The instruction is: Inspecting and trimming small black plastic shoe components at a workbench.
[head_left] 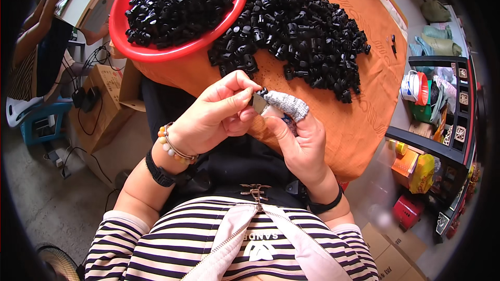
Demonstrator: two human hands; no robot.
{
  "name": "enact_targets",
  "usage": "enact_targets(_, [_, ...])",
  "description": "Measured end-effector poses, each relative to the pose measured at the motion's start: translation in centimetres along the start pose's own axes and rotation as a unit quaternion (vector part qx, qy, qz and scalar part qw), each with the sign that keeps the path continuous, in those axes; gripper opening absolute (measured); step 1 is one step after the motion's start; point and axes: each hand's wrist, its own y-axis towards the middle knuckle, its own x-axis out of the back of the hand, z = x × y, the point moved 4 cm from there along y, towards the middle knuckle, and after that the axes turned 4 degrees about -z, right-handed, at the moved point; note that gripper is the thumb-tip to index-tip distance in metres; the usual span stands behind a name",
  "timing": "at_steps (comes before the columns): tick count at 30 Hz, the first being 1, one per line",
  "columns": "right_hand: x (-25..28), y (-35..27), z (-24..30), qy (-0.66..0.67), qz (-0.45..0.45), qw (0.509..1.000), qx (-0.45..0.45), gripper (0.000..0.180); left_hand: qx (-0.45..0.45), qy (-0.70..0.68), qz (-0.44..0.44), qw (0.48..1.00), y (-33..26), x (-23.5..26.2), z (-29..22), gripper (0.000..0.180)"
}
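- small black plastic part [262, 92] pinched between both hands, above lap, at near edge of orange cloth [364, 99]
- left hand [216, 114] closed, thumb and fingertips gripping part with small grey piece [257, 102]
- right hand [297, 135] curled, knit-sleeved finger [286, 105] pressing part
- loose pile of black parts [302, 31] on cloth, beyond hands
- red bowl [136, 47] full of black parts, far left

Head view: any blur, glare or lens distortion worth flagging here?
Head view: strong fisheye bend, dark vignette at the corners; even daylight, no harsh glare; left hand, right hand and black parts fairly sharp; shelf at the rim soft and curved.
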Motion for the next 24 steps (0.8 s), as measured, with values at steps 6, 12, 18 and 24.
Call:
enact_targets(6, [-0.1, 0.2, -0.3, 0.145, 0.03, 0.987, -0.063, 0.029, 0.03, -0.07, -0.013, 0.997, 0.2, -0.2, 0.2, 0.015])
enact_targets(12, [0.6, 0.6, -0.9, 0.186, -0.013, 0.976, -0.113, 0.035, 0.037, -0.091, -0.02, 0.995, 0.3, -0.3, 0.2, 0.015])
enact_targets(18, [-0.2, 1.8, -0.3, 0.18, -0.035, 0.981, -0.058, 0.05, 0.032, -0.05, -0.019, 0.998, 0.3, -0.6, 0.6, 0.015])
enact_targets(24, [-0.4, 2.3, -0.7, 0.187, -0.053, 0.978, -0.074, 0.045, 0.017, -0.025, 0.009, 0.999, 0.3, -0.5, 0.5, 0.015])
